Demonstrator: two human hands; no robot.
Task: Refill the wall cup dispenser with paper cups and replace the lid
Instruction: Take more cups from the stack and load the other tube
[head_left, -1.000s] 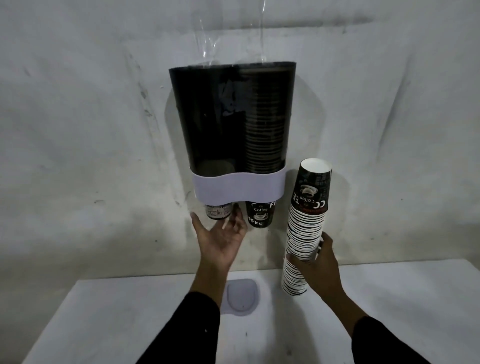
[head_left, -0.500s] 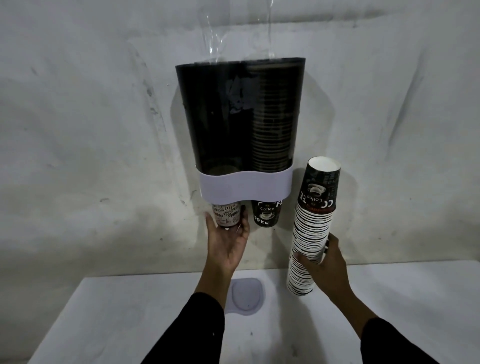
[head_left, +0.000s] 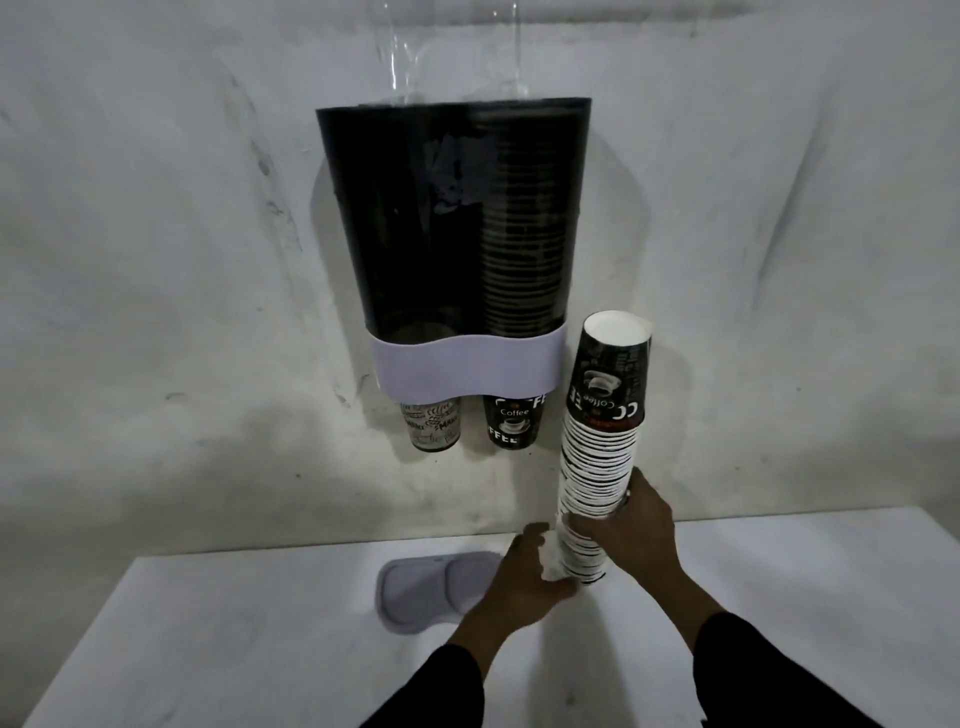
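A rough grey wall (head_left: 156, 260) fills most of my view, with a white table (head_left: 234, 649) pushed against it below. On the wall hangs the dark dispenser (head_left: 452, 234), open at the top; its right tube is packed with cups, the left looks nearly empty. One cup pokes out under each tube, a pale cup (head_left: 431, 427) and a black cup (head_left: 513, 421). The lid (head_left: 426, 587) lies flat on the table. My right hand (head_left: 631, 535) wraps the tall cup stack (head_left: 597, 467) near its bottom, fingers curled around it, while my left hand (head_left: 519, 577) cups the base, fingers closed on it.
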